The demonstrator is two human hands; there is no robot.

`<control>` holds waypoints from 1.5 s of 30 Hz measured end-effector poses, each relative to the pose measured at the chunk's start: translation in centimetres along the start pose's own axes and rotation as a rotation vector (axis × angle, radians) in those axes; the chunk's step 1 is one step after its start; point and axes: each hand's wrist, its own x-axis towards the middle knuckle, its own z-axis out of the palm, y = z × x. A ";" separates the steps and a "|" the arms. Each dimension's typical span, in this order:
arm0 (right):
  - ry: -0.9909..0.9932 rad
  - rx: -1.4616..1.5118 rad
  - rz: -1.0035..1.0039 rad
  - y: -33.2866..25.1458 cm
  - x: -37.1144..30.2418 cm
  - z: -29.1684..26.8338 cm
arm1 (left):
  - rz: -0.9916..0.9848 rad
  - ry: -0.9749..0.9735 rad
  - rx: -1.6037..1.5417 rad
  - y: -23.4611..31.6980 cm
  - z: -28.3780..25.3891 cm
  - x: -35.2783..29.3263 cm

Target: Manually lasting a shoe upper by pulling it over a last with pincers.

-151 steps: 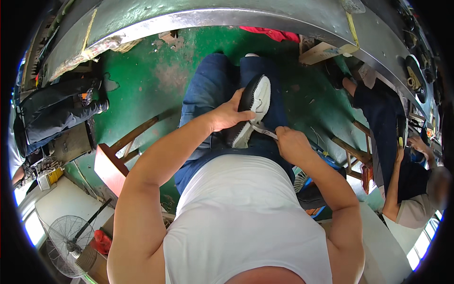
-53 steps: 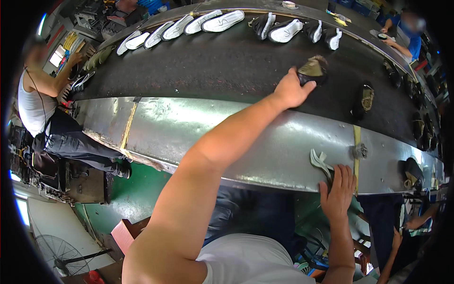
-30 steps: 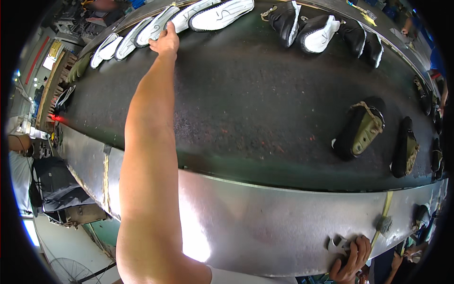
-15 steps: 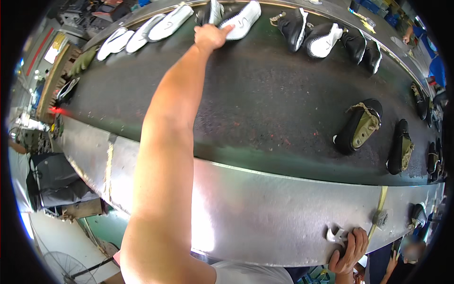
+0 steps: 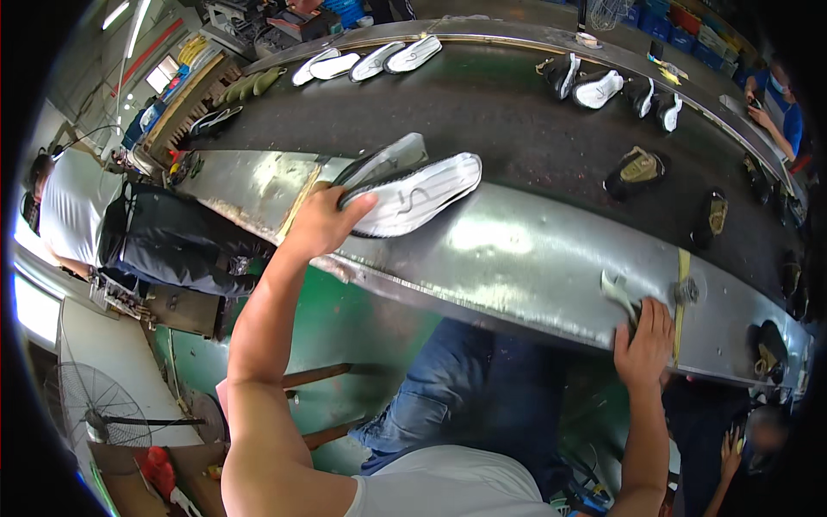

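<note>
The left hand (image 5: 323, 220) has come back from the far edge of the conveyor belt (image 5: 517, 112), its grip now clenched on a pair of white-soled shoes (image 5: 405, 185) held over the near metal rim (image 5: 534, 250). The right hand (image 5: 644, 345) stays pressed on a small tool (image 5: 618, 289) at that rim, fingers loosely closed on it.

White-soled shoe (image 5: 412, 195); dark belt (image 5: 517, 112); green floor (image 5: 362, 319); perhaps silvery tool (image 5: 618, 291).
</note>
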 end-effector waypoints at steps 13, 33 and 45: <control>-0.238 -0.151 0.019 -1.1 -7.2 -4.9 | 0.163 -0.239 0.170 5.9 7.9 4.7; -0.772 1.154 0.289 -12.3 -22.3 -6.8 | 0.113 -0.683 -1.482 6.4 25.2 -25.4; -1.007 1.585 0.606 -12.5 -17.5 -7.3 | 0.224 -0.635 -1.167 6.1 24.8 -25.0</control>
